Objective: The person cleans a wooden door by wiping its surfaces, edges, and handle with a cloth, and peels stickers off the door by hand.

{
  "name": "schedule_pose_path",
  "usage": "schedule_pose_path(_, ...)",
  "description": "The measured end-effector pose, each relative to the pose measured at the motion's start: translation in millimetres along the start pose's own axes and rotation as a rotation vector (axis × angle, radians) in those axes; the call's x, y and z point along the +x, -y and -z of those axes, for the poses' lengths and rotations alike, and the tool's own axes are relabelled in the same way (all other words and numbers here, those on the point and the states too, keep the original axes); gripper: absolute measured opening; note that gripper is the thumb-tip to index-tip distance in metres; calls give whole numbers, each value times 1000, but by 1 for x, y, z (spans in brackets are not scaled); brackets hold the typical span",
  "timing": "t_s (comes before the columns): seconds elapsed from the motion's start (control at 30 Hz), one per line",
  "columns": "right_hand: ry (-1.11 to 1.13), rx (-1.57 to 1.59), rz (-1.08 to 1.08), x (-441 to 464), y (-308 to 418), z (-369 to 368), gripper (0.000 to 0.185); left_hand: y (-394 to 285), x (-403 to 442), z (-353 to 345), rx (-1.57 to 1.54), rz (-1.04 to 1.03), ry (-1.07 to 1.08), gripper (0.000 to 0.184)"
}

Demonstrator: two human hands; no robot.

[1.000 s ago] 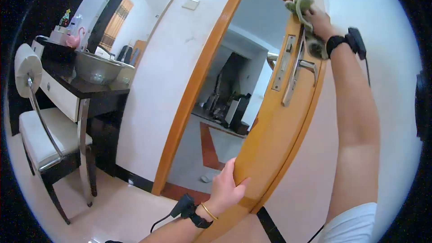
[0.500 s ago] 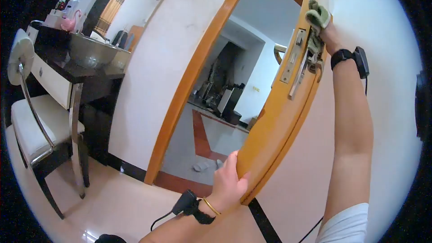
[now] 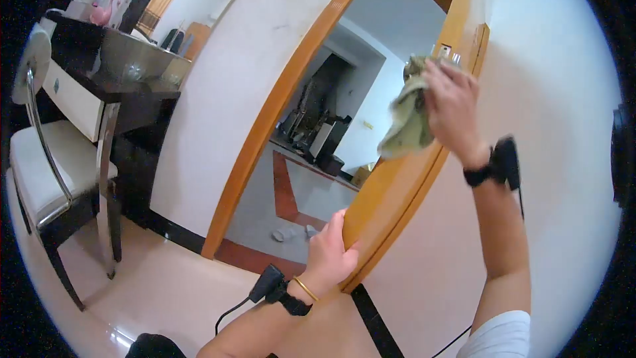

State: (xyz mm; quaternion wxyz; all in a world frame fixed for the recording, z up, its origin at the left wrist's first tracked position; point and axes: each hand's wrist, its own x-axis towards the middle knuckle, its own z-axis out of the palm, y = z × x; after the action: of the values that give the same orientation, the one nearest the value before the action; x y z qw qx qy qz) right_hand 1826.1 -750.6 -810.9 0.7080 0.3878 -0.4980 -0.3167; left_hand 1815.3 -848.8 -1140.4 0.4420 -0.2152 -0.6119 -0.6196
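In the head view, the right hand (image 3: 452, 103) grips a limp, fuzzy green cloth (image 3: 409, 116) (its lower end blurred) at the metal lock fittings on the long edge of the glossy wooden door (image 3: 391, 195); the left hand (image 3: 331, 255) clasps that same edge lower down, near the door's bottom corner

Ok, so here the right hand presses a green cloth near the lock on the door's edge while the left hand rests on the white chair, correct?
Not quite: the left hand grips the edge of the door, as the head view shows. The right hand does have the green cloth near the lock.
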Motion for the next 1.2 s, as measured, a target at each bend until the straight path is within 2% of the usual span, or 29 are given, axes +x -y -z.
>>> schedule_pose_path(0.1, 192, 203, -22, -23, 60, 21, 38, -1, -2, -1, 11, -3, -16, 60)
schedule_pose_path(0.17, 576, 495, 97, -36, 110, 39, 40, 13, -8, -8, 116, -88, 14, 57)
schedule_pose_path(0.23, 337, 732, 203, -52, 149, 45, 40, 27, -8, -10, 122, -171, 48, 55)
schedule_pose_path(0.3, 289, 718, 87, -44, 156, 55, 37, 36, -7, -9, 25, -241, 103, 55)
schedule_pose_path(0.33, 267, 712, 20, -41, 158, 62, 35, 22, -8, 0, -297, -175, 87, 56)
schedule_pose_path(0.37, 253, 697, -159, -38, 161, 65, 29, 5, -10, 12, -613, -105, 70, 57)
schedule_pose_path(0.4, 202, 830, -267, -37, 170, 61, 27, -13, -11, 24, -925, -29, 52, 59)
schedule_pose_path(0.43, 147, 961, -377, -37, 179, 56, 25, -22, -10, 35, -890, 38, 115, 60)
schedule_pose_path(0.53, 323, 1361, -471, -39, 152, 56, 33, -70, 17, 41, -858, 78, -133, 52)
schedule_pose_path(0.6, 544, 1330, -636, -26, 104, 74, 39, -68, 54, 40, -1061, 214, -261, 47)
schedule_pose_path(0.63, 364, 1049, -783, -27, 87, 69, 42, -72, 73, 39, -1103, 231, -356, 41)
schedule_pose_path(0.7, -8, 427, -742, -40, 45, 44, 44, -86, 101, 42, -811, 130, -380, 39)
schedule_pose_path(0.73, -193, 100, -561, -53, 23, 15, 44, -89, 106, 40, -660, 83, -388, 39)
schedule_pose_path(0.83, -215, 453, -731, -72, -21, -50, 53, -36, 104, -1, -228, -124, -281, 36)
schedule_pose_path(0.93, -199, 515, -762, -71, -28, -66, 50, 1, 81, -14, 128, -270, -231, 52)
schedule_pose_path(0.97, -209, 544, -790, -67, -27, -65, 49, 17, 77, -27, 40, -290, -367, 47)
schedule_pose_path(1.0, -72, 618, -842, -65, -40, -68, 56, 8, 69, -24, 80, -333, -399, 46)
schedule_pose_path(1.07, -95, 996, -837, -66, -28, -33, 62, 14, 68, -22, 180, -336, -429, 44)
schedule_pose_path(1.1, -6, 880, -941, -62, -25, -28, 71, 28, 74, -23, 278, -343, -414, 43)
schedule_pose_path(1.13, 41, 853, -958, -60, -30, -35, 70, 42, 80, -24, 375, -352, -400, 42)
schedule_pose_path(1.17, 76, 821, -970, -62, -37, -43, 69, 52, 83, -20, 507, -412, -369, 41)
schedule_pose_path(1.2, 79, 853, -947, -64, -41, -49, 67, 58, 79, -12, 1154, -542, -294, 40)
